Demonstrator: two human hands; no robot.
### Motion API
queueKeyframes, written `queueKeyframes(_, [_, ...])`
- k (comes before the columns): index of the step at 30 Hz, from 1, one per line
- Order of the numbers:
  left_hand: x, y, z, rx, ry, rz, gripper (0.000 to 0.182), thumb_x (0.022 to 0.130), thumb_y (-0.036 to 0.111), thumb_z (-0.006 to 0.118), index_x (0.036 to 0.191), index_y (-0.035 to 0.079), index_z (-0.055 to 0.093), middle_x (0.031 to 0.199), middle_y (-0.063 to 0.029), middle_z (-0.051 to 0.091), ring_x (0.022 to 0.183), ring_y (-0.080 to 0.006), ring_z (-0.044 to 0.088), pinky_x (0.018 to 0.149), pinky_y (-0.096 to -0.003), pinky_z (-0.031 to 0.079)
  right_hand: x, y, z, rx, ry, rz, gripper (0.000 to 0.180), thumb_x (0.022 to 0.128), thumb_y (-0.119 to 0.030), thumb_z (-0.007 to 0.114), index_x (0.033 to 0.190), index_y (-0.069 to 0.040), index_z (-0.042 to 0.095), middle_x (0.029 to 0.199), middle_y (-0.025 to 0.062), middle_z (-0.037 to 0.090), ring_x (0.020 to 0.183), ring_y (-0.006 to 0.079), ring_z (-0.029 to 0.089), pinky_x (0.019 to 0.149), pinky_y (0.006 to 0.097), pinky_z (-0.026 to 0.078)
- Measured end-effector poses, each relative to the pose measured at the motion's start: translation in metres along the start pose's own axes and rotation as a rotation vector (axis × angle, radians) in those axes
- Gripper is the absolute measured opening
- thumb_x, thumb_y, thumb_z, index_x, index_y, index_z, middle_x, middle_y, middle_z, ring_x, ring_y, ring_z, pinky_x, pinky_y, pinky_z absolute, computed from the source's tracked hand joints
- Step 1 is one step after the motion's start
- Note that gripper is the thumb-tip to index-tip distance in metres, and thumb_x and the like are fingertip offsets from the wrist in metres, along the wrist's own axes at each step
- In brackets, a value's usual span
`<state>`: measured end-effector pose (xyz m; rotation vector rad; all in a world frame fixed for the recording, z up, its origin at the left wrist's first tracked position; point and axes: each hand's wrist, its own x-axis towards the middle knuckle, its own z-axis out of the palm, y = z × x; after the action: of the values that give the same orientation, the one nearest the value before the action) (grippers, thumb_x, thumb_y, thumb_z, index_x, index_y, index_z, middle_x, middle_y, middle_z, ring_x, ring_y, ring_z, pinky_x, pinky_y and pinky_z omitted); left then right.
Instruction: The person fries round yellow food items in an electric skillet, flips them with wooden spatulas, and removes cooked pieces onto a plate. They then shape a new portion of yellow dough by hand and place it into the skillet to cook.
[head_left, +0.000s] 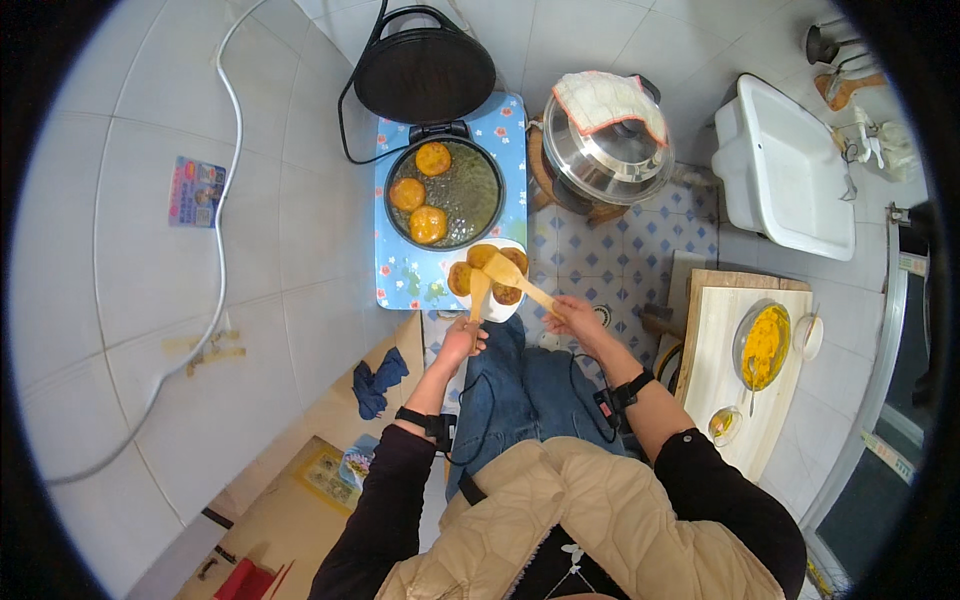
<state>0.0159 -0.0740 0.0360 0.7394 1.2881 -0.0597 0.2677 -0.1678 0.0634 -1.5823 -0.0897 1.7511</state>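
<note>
My left hand (463, 339) grips the handle of a wooden spatula (479, 286). In my right hand (576, 321) is a second, broader wooden spatula (504, 271). Both blades are close together over a white plate (493, 312) that bears several browned round cakes (507, 293). Just beyond the plate, an electric griddle pan (472, 184) holds oil and three golden round cakes (427, 224) along its left side. Its black lid (424, 75) stands raised at the back. Whether a cake lies between the blades I cannot tell.
A blue floral table (399, 288) carries the griddle and plate. To its right stands a lidded metal pot (600, 165) with a cloth (609, 105) on top. A white sink (799, 169) is farther right. A wooden board (720, 330) supports a bowl of orange-yellow mash (765, 341).
</note>
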Motion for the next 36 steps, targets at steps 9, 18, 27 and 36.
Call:
queueKeyframes(9, [0.049, -0.067, 0.005, 0.010, 0.172, 0.079, 0.027, 0.098, 0.025, 0.047, 0.119, 0.013, 0.057, 0.094, -0.0012, 0.055, 0.078, -0.0105, 0.055, 0.066, -0.0253, 0.051, 0.025, 0.095, 0.005, -0.030, -0.033, 0.003, 0.028, 0.090, -0.009, 0.059, 0.117, -0.001, 0.060, 0.104, 0.0057, 0.063, 0.097, 0.0124, 0.056, 0.083, 0.0260, 0.046])
queueKeyframes(18, [0.088, -0.073, -0.026, 0.165, 0.072, 0.201, 0.027, 0.096, 0.025, 0.053, 0.117, 0.007, 0.057, 0.087, 0.0001, 0.056, 0.074, -0.0085, 0.053, 0.065, -0.0229, 0.046, 0.074, 0.137, 0.034, 0.095, 0.135, 0.011, 0.028, 0.085, -0.004, 0.065, 0.114, -0.004, 0.064, 0.101, 0.0052, 0.066, 0.087, 0.0128, 0.061, 0.079, 0.0247, 0.048])
queueKeyframes(27, [0.102, -0.073, -0.037, 0.067, 0.147, 0.215, 0.018, 0.091, 0.018, 0.063, 0.094, 0.005, 0.050, 0.070, -0.0028, 0.057, 0.055, -0.0074, 0.046, 0.047, -0.0223, 0.037, 0.095, 0.137, 0.048, 0.103, 0.161, 0.065, 0.027, 0.085, -0.004, 0.066, 0.111, 0.001, 0.062, 0.100, 0.0064, 0.065, 0.090, 0.0153, 0.061, 0.080, 0.0267, 0.047])
queueKeyframes(36, [0.109, -0.080, -0.083, 0.631, 0.348, 0.280, 0.057, 0.081, 0.030, 0.069, 0.121, -0.006, 0.049, 0.110, -0.0225, 0.061, 0.099, -0.0304, 0.061, 0.081, -0.0374, 0.049, 0.054, 0.110, 0.028, -0.099, 0.199, 0.104, 0.048, 0.086, -0.024, 0.065, 0.127, -0.002, 0.053, 0.120, 0.0117, 0.059, 0.107, 0.0240, 0.056, 0.093, 0.0333, 0.042])
